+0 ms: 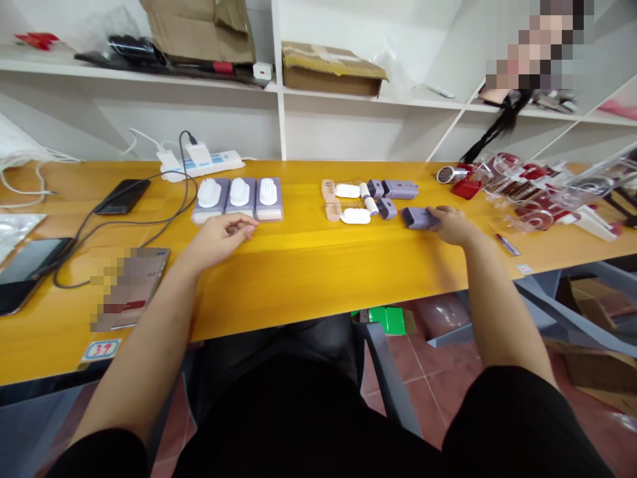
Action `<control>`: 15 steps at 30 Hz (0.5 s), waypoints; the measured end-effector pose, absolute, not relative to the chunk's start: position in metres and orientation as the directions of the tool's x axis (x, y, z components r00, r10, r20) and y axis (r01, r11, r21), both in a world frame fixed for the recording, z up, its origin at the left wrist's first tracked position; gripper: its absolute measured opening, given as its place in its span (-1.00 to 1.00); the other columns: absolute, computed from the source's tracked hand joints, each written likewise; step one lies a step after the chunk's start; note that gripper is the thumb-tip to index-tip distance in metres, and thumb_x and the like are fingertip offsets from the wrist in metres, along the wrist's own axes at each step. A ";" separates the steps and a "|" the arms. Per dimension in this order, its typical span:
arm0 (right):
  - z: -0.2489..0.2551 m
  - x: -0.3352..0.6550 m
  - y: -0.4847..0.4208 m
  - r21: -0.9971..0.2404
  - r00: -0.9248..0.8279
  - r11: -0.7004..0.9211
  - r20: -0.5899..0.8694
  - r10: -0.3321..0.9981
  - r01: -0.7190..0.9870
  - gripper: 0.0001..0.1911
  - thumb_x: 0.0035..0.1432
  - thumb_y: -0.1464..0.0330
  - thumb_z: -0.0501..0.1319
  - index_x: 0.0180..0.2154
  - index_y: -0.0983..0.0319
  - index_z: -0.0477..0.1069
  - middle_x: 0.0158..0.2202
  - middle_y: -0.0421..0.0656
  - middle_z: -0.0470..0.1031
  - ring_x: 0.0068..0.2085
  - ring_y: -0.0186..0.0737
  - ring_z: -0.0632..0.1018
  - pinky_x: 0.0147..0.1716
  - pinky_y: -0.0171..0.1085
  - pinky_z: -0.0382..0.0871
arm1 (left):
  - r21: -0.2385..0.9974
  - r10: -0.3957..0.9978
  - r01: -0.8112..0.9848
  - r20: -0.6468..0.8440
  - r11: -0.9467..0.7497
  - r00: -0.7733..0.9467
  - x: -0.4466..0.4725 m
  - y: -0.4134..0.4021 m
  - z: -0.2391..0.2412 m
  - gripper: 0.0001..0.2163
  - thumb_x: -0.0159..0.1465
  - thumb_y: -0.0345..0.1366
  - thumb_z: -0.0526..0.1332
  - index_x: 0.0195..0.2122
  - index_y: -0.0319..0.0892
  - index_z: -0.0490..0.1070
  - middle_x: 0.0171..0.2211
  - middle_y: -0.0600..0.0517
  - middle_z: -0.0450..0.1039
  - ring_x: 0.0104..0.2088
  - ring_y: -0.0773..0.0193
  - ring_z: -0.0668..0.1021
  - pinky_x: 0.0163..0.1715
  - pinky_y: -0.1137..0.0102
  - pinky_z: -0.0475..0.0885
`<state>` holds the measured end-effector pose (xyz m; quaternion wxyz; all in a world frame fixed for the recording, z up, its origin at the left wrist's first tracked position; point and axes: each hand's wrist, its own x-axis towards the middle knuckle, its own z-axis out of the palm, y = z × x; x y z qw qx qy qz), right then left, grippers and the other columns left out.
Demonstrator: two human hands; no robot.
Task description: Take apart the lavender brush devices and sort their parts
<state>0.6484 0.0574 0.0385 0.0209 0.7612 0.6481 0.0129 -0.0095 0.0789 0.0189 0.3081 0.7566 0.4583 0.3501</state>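
Observation:
My left hand (226, 235) rests just in front of three purple-grey cases with white tops; the nearest are the middle case (239, 196) and the right case (269, 198). Its fingers are curled in loosely and nothing shows between them. Farther right, my right hand (452, 226) has its fingers on the end of a purple-grey block-shaped housing (418, 218), lying on the table. To the left of that housing are a short purple piece (385, 208), a longer purple housing (401, 190), white oval pieces (355, 216), and peach-coloured clear parts (332, 210).
A white power strip (226, 161) with cables stands behind the cases. Phones (123, 197) lie at the left. Clear and red parts (527, 192) crowd the right side, near a small pen-like tool (507, 244). Shelves above hold a cardboard box (331, 70).

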 end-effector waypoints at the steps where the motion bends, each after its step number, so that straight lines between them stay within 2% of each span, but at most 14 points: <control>1: 0.037 0.647 0.068 0.044 0.168 -0.169 0.004 0.986 0.985 -0.22 0.39 0.44 0.25 0.57 0.36 0.29 0.55 0.39 0.27 0.48 0.44 0.37 0.39 0.22 0.31 | 0.780 0.907 0.487 0.238 -0.392 0.348 -0.009 0.078 0.019 -0.67 0.35 0.02 0.37 -0.04 -0.10 0.68 -0.25 -0.06 0.71 -0.27 0.11 0.69 -0.25 0.28 0.55; 6: 0.029 0.637 0.096 0.014 0.216 -0.218 0.061 0.974 0.976 -0.10 0.31 0.37 0.31 0.62 0.17 0.22 0.61 0.21 0.23 0.52 0.49 0.35 0.39 0.41 0.37 | 0.757 0.906 0.528 0.200 -0.385 0.373 -0.006 0.074 0.020 -0.68 0.37 0.00 0.33 -0.05 -0.11 0.68 -0.25 -0.06 0.72 -0.31 0.14 0.65 -0.29 0.29 0.53; 8: 0.030 0.627 0.096 -0.034 0.209 -0.206 0.161 0.965 0.978 -0.10 0.29 0.35 0.30 0.61 0.14 0.24 0.60 0.22 0.25 0.52 0.56 0.33 0.36 0.55 0.34 | 0.754 0.906 0.533 0.196 -0.384 0.376 -0.005 0.074 0.020 -0.68 0.37 0.01 0.32 -0.05 -0.11 0.68 -0.26 -0.06 0.71 -0.32 0.14 0.64 -0.31 0.30 0.52; 10: 0.034 0.607 0.093 -0.078 0.120 -0.101 0.299 0.947 0.992 -0.19 0.34 0.33 0.23 0.59 0.14 0.29 0.57 0.20 0.31 0.52 0.56 0.32 0.35 0.61 0.30 | 0.748 0.905 0.540 0.193 -0.386 0.379 -0.004 0.073 0.021 -0.68 0.38 0.01 0.31 -0.06 -0.10 0.68 -0.29 -0.04 0.70 -0.34 0.15 0.63 -0.32 0.31 0.50; 12: 0.038 0.579 0.092 -0.058 -0.050 0.077 0.375 0.926 0.995 -0.30 0.43 0.30 0.16 0.53 0.10 0.37 0.53 0.12 0.39 0.53 0.49 0.32 0.37 0.57 0.28 | 0.743 0.902 0.545 0.189 -0.389 0.388 -0.002 0.072 0.021 -0.67 0.38 0.02 0.31 -0.06 -0.09 0.68 -0.30 -0.03 0.69 -0.34 0.15 0.63 -0.32 0.31 0.49; 15: 0.042 0.538 0.100 0.035 -0.264 0.265 0.291 0.920 0.964 -0.39 0.46 0.25 0.16 0.46 0.07 0.46 0.53 0.03 0.41 0.56 0.47 0.26 0.40 0.55 0.20 | 0.741 0.897 0.545 0.178 -0.393 0.404 0.001 0.071 0.020 -0.67 0.37 0.02 0.31 -0.04 -0.09 0.68 -0.29 -0.02 0.70 -0.33 0.15 0.63 -0.31 0.31 0.48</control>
